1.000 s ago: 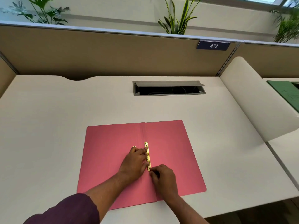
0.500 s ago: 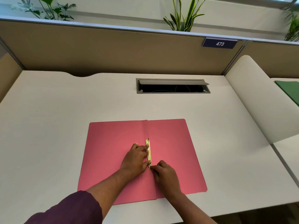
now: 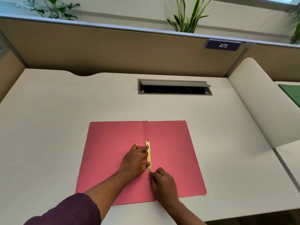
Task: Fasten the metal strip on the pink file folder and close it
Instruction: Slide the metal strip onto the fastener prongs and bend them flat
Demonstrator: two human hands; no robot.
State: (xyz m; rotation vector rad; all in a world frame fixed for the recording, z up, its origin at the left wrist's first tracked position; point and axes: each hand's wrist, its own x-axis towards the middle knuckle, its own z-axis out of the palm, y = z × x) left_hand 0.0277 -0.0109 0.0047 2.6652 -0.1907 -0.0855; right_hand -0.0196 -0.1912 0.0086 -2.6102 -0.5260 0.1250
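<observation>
A pink file folder (image 3: 172,153) lies open and flat on the white desk (image 3: 56,127). A gold metal strip (image 3: 149,155) runs along its centre fold. My left hand (image 3: 134,159) rests on the left leaf, fingertips pressing the strip's left edge. A small gold prong tip (image 3: 135,144) shows just beyond its fingers. My right hand (image 3: 162,184) sits below the strip, its fingertips pinched at the strip's near end.
An open grey cable hatch (image 3: 174,87) is set in the desk behind the folder. A brown partition (image 3: 113,51) with a 473 label backs the desk. A curved white divider (image 3: 259,103) stands on the right, with a green folder (image 3: 292,93) beyond it.
Both hands stay at the strip; the right hand's fingertips have shifted slightly at its near end. The view has drifted a little to the left.
</observation>
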